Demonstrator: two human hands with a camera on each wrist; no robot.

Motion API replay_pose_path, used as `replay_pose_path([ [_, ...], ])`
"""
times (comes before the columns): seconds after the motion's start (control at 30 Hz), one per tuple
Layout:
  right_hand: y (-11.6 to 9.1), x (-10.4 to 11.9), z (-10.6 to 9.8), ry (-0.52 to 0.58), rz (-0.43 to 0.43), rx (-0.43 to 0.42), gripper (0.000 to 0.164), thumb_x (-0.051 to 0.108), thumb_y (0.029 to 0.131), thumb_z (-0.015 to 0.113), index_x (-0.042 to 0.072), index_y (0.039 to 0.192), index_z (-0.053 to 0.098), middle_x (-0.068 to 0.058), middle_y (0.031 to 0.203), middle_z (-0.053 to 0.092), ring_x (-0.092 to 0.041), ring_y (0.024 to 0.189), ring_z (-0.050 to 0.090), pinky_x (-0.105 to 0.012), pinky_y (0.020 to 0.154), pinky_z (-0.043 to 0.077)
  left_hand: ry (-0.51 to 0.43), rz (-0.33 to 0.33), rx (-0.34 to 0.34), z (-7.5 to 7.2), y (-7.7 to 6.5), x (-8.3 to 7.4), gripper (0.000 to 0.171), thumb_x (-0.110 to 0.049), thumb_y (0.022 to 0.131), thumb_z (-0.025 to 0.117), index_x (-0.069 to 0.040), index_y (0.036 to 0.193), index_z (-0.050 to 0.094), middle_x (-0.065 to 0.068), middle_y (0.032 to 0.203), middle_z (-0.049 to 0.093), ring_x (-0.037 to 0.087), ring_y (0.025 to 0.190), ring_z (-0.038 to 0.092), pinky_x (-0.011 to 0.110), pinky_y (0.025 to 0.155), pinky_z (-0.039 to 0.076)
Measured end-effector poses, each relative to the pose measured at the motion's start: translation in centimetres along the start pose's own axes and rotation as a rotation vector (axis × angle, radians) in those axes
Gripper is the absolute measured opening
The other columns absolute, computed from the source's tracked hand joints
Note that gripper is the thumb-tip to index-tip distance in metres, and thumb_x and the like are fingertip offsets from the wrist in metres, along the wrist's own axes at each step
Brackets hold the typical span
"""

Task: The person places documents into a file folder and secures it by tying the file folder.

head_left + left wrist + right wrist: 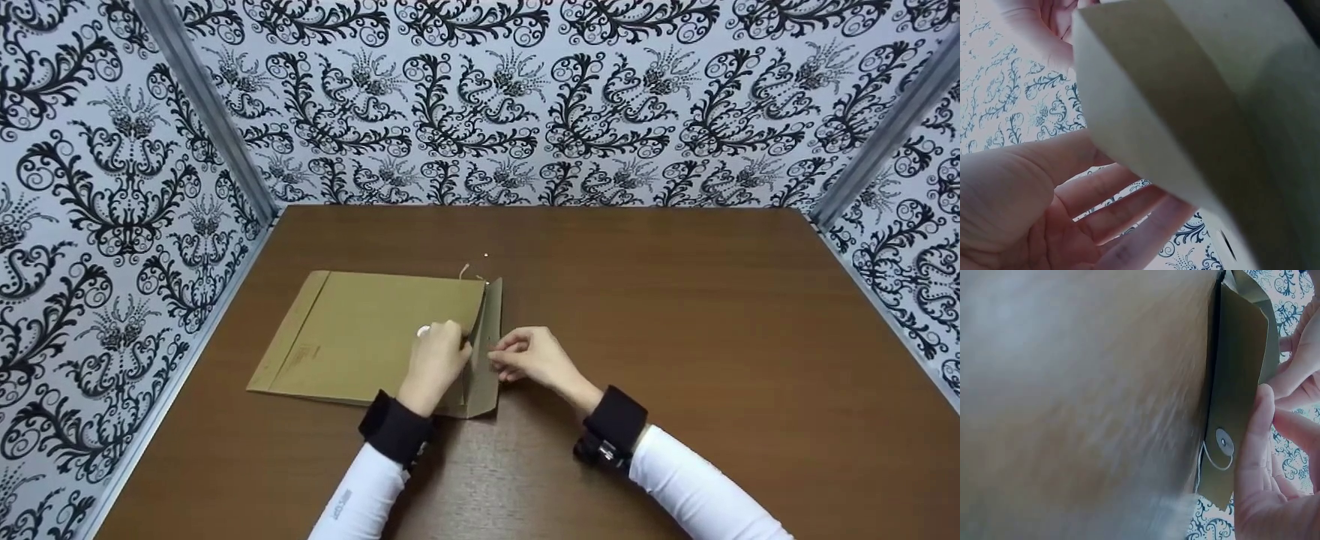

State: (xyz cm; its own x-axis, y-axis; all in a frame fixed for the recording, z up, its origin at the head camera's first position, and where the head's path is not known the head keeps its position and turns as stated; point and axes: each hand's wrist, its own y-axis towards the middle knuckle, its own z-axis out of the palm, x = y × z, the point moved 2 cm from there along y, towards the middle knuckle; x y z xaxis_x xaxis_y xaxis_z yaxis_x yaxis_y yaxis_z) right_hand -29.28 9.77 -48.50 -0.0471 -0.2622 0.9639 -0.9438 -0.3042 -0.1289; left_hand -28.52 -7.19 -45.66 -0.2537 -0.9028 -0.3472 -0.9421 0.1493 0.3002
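Observation:
A tan paper document envelope (375, 322) lies on the table, its flap (487, 352) folded out at the right end and the mouth slightly gaping. My left hand (439, 358) grips the mouth edge; in the left wrist view its fingers (1123, 205) lie against the paper. From the right, my right hand (536, 360) pinches the flap's outer edge, its fingertip (1265, 395) on the paper in the right wrist view. A round white button (1224, 442) with a white string (1219, 466) shows on the flap there. The envelope's inside is hidden.
The brown wooden table (675, 300) reaches back to walls (480, 97) covered in black-and-white scroll paper. A tiny white speck (486, 255) lies behind the envelope. Black bands (615, 420) with cameras sit on both wrists.

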Motion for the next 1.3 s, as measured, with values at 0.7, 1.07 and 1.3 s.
replay_pose_path([
  [0.7, 0.0, 0.3, 0.6, -0.205, -0.034, 0.007, 0.017, 0.014, 0.090, 0.077, -0.002, 0.088, 0.075, -0.019, 0.079, 0.078, -0.018, 0.063, 0.075, -0.037, 0.065, 0.065, -0.009, 0.047, 0.125, 0.8, -0.2, 0.0, 0.019, -0.010, 0.085, 0.077, -0.002, 0.068, 0.071, 0.021, 0.081, 0.077, 0.038, 0.072, 0.074, 0.048, 0.062, 0.058],
  [1.07, -0.1, 0.8, 1.3, -0.246, -0.117, -0.042, 0.016, 0.016, 0.091, 0.077, 0.000, 0.090, 0.078, -0.018, 0.085, 0.079, -0.026, 0.069, 0.078, -0.029, 0.063, 0.063, -0.055, 0.147, 0.197, 0.4, -0.5, 1.1, 0.018, 0.009, 0.081, 0.067, -0.002, 0.088, 0.079, 0.018, 0.087, 0.078, 0.039, 0.081, 0.075, 0.050, 0.070, 0.060],
  [1.3, -0.5, 1.3, 2.1, -0.349, -0.235, -0.038, 0.017, 0.019, 0.093, 0.075, 0.003, 0.098, 0.080, -0.014, 0.093, 0.081, -0.025, 0.077, 0.078, -0.024, 0.069, 0.061, 0.021, 0.176, 0.167, 0.3, -0.8, 2.0, 0.005, -0.001, 0.082, 0.074, -0.004, 0.086, 0.072, 0.018, 0.086, 0.076, 0.038, 0.079, 0.072, 0.051, 0.065, 0.058],
])
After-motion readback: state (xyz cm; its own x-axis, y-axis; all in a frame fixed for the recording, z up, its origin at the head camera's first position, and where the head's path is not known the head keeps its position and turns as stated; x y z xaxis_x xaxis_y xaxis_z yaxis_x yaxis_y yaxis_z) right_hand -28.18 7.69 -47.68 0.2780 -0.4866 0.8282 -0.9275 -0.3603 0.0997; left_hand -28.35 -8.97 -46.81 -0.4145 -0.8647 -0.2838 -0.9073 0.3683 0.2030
